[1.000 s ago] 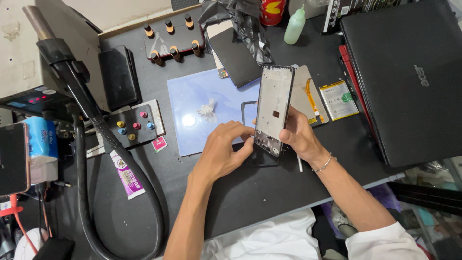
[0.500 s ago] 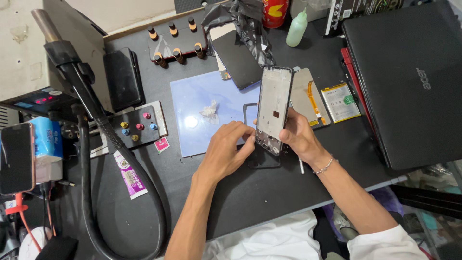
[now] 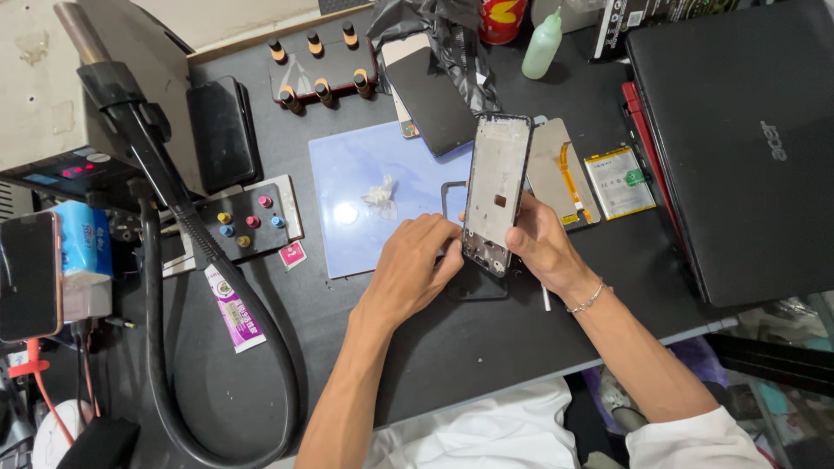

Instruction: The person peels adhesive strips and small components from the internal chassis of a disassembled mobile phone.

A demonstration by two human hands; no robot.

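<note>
hands: right hand (image 3: 537, 245) gripping phone frame (image 3: 495, 193) tilted up, left hand (image 3: 415, 265) pinching its bottom edge | step: probably working that lower end — next needs a gentle, steady touch | blue mat (image 3: 373, 195) on worktop (image 3: 486, 339)

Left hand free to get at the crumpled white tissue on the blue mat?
Probably yes. The left hand rests at the phone frame's lower edge, and the tissue lies just beyond it on the blue mat, with nothing between them.
</note>
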